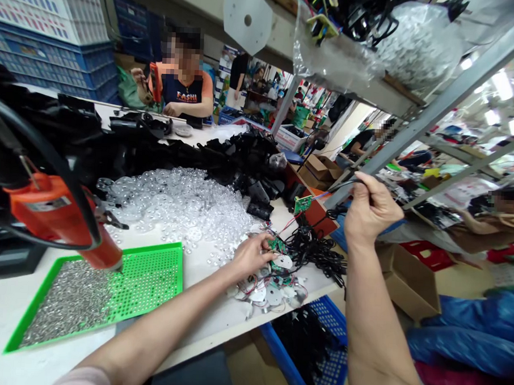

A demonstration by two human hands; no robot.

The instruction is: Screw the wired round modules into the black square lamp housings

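Note:
My right hand (369, 211) is raised at the right, its thumb and fingers pinched on a black cable (342, 186). Thin coloured wires lead from the cable to a small green circuit board (302, 204), which hangs in the air. From that board, red wires run down toward my left hand (253, 255). The left fingers curl round a second small green board (277, 245) at the pile, partly hidden by the fingers. Beside them lies a white disc (283, 262), above a heap of wired discs and boards (272, 295) at the table edge.
Clear plastic lenses (183, 206) are heaped mid-table, with black parts (241, 152) behind. An orange electric screwdriver (60, 218) hangs over a green tray (151, 276) of screws. Coiled black cables (314, 252) lie at the right edge, above a blue crate (328, 315). A co-worker (185, 87) sits opposite.

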